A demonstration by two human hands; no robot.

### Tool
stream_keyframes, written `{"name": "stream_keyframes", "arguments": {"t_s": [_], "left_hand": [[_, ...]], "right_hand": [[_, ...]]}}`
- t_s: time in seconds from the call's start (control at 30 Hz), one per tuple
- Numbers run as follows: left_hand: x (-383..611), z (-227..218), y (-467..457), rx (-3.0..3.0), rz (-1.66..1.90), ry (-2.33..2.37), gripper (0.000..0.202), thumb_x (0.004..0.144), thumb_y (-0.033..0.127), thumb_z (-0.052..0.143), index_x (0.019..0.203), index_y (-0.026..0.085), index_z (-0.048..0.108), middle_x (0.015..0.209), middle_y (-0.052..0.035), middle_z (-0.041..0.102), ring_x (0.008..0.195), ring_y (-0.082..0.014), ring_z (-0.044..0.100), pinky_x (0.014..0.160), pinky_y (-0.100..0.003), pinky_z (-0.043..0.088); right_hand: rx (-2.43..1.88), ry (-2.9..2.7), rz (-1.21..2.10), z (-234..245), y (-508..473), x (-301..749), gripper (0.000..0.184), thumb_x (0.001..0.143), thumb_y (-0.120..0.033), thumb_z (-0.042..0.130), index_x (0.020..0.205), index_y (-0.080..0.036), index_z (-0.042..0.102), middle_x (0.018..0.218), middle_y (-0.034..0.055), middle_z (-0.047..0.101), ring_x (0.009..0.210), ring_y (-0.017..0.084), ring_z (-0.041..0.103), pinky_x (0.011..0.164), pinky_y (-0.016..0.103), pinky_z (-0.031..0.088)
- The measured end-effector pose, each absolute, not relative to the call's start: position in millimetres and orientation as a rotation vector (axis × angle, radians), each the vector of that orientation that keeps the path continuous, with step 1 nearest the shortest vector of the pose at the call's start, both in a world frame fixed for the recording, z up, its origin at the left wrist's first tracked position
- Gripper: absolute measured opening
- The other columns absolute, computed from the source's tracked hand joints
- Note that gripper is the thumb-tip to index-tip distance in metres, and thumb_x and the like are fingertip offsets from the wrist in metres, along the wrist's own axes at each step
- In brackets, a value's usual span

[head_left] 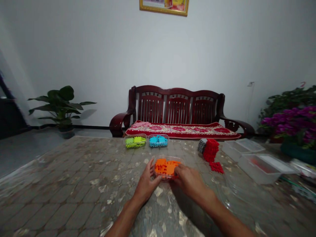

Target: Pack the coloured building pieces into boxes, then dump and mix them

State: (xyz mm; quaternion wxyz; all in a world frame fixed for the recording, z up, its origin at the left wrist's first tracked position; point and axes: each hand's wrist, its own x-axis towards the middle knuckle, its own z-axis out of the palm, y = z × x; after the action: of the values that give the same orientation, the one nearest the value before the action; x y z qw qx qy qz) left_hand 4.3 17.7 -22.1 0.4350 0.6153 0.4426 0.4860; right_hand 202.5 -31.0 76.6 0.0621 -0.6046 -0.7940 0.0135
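Note:
In front of me on the table sits a clear plastic box [183, 160] filled with orange interlocking toy pieces [166, 167]. My left hand [147, 179] steadies its left side, thumb along the near rim and fingers at the outer wall. At the box's right end my right hand [186, 176] reaches over the rim with fingers curled down among the orange pieces; what lies under those fingertips is hidden. Behind stand a clear box of lime-green pieces [135, 141] and another of blue pieces [158, 141].
To the right stands a red and grey block of joined pieces [210, 149], with a flat red piece group [216, 167] before it. Farther right are translucent boxes [256, 169] and purple flowers [293, 121]. A wooden bench [177, 105] lies beyond the table [74, 184].

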Motion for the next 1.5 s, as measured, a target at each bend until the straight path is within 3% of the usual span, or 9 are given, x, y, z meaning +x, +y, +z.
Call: {"name": "stream_keyframes", "arguments": {"t_s": [0.13,0.33,0.6,0.87,1.3,1.5], "left_hand": [[4,-20,17,1.497,1.205,1.088,0.091,0.078,0.036,0.069,0.156,0.015,0.026,0.145,-0.0214,0.056,0.129,-0.0293,0.062,0.113,-0.050,0.047],[3,-28,19,1.541,1.157,1.155,0.089,0.079,0.033,0.067,0.157,0.014,0.027,0.143,-0.0210,0.059,0.129,-0.0290,0.062,0.113,-0.050,0.046],[0,-35,21,1.582,1.122,1.191,0.089,0.077,0.029,0.066,0.157,0.012,0.032,0.140,-0.0220,0.061,0.129,-0.0309,0.063,0.112,-0.048,0.047],[-1,-43,24,1.613,1.108,1.213,0.085,0.074,0.024,0.064,0.155,0.014,0.038,0.141,-0.0194,0.062,0.130,-0.0297,0.062,0.113,-0.048,0.046],[-3,-43,23,1.625,1.059,1.242,0.081,0.073,0.022,0.063,0.152,0.016,0.044,0.146,-0.0152,0.060,0.132,-0.0281,0.060,0.114,-0.043,0.046],[-3,-38,21,1.656,1.049,1.260,0.078,0.074,0.022,0.062,0.150,0.016,0.046,0.147,-0.0159,0.058,0.131,-0.0285,0.061,0.113,-0.044,0.046]], "right_hand": [[-1.904,-2.419,-0.032,70,-31,197,0.022,0.094,-0.023,0.055,0.108,-0.017,0.071,0.111,0.0158,0.074,0.090,0.029,0.073,0.067,0.032,0.049],[-1.983,-2.313,-0.157,51,-11,223,0.022,0.098,-0.026,0.049,0.108,-0.019,0.068,0.108,0.0117,0.073,0.086,0.022,0.072,0.064,0.027,0.046],[-2.170,-2.107,-0.257,40,38,272,0.020,0.097,-0.029,0.054,0.111,-0.020,0.065,0.119,0.0111,0.068,0.090,0.022,0.071,0.065,0.027,0.043],[-2.242,-1.997,-0.195,32,99,290,0.024,0.099,-0.025,0.047,0.117,-0.021,0.062,0.126,0.0114,0.064,0.099,0.022,0.070,0.073,0.028,0.046],[-2.142,-1.848,-0.107,23,154,297,0.024,0.094,-0.019,0.053,0.115,-0.020,0.065,0.127,0.0102,0.063,0.104,0.022,0.065,0.085,0.029,0.046],[-2.096,-1.727,-0.135,-4,134,302,0.041,0.092,-0.015,0.047,0.131,-0.019,0.057,0.128,0.0124,0.061,0.114,0.023,0.061,0.095,0.031,0.046]]}}
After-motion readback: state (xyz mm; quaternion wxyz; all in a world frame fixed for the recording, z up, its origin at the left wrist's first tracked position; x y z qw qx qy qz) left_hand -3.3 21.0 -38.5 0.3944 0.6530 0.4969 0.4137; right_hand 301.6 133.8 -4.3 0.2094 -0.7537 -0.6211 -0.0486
